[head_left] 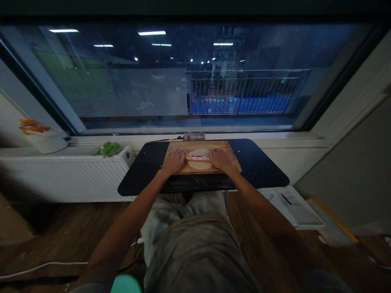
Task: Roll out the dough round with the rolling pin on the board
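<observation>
A flat, roundish sheet of dough (199, 165) lies on a wooden board (183, 145). Across the dough runs a rolling pin (198, 158) with a red and white label at its middle. My left hand (174, 160) is closed over the pin's left end, and my right hand (221, 158) is closed over its right end. Both ends of the pin are hidden under the fingers. The board rests on a small black table (256, 162) in front of my lap.
Behind the table is a window sill with a small box (194, 137) on it. A white radiator (91, 179) at the left carries a green cloth-like item (111, 149) and a white pot (47, 140). A white box (293, 207) sits low at the right. A white cable crosses the floor.
</observation>
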### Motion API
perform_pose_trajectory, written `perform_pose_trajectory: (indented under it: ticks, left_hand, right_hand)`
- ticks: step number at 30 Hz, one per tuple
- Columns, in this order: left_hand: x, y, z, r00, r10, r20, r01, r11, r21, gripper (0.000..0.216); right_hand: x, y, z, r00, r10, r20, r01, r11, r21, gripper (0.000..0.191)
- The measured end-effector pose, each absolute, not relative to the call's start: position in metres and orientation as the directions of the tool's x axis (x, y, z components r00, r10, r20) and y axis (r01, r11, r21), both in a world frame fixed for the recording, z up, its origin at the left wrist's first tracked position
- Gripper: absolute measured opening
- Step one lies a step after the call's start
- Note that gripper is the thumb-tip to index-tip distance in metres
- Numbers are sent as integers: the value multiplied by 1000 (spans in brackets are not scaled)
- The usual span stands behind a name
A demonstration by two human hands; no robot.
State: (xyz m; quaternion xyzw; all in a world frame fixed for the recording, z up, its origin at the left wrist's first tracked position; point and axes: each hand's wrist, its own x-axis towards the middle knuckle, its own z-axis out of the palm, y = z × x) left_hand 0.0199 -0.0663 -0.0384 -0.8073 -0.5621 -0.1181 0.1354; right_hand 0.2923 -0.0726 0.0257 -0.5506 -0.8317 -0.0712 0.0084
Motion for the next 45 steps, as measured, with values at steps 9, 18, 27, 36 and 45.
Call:
perform_pose_trajectory:
  ticks: [9,18,27,36,45]
  left_hand:
    - [27,-118,-44,243,845,476,949,-309,64,51]
    - [28,-121,-43,230,864,448,946,-307,107,50]
    - [39,-111,-36,165,890,425,970,-224,94,49]
    - [41,-107,-31,188,898,397,971,-230,59,49]
    - [44,-97,-35,214,896,390,963,-260,68,48]
  right_hand:
    - [287,-124,1,-221,924,313,974,225,25,60]
    - [290,-124,-14,-222,896,386,969,246,-13,62]
    - [282,-66,15,-269,928,260,962,272,25,55]
    - [284,-115,-5,-161,916,367,978,199,-66,60]
    - [285,-135,-25,-147,885,442,975,204,-85,60]
